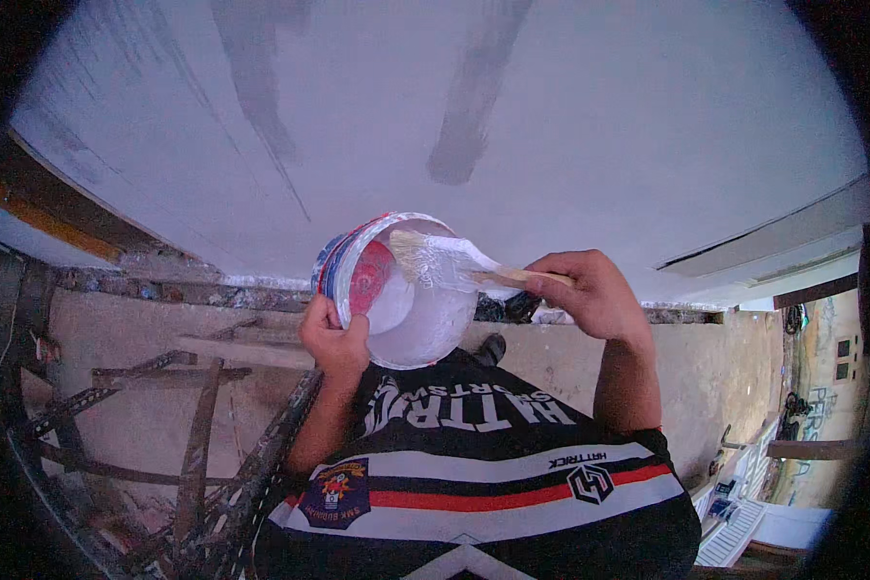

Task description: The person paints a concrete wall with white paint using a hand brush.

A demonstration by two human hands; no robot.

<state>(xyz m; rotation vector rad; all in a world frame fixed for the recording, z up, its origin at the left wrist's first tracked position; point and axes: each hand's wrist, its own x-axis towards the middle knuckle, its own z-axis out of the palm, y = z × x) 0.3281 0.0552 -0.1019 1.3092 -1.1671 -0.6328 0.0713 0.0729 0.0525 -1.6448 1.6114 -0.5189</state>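
Note:
My left hand [336, 339] grips the rim of a round plastic paint bucket [428, 341], its thumb over the edge. The bucket tilts so that its inside faces me; white paint [395, 308] and a reddish patch [370, 279] show within. In my right hand [587, 293] is the wooden handle of a wide paintbrush [442, 261]. Its pale bristles are coated with white paint and lie over the bucket's mouth. Whether they touch the inner wall, I cannot tell. Just beyond the bucket rises a wall [587, 145] with white paint and darker grey strips [464, 123].
Slotted metal bars and wooden pieces form a frame [203, 435] on my left, close to my left arm. A concrete floor [689, 362] lies below. At the far right are a white slatted object [739, 529] and another wall [834, 341] with painted writing.

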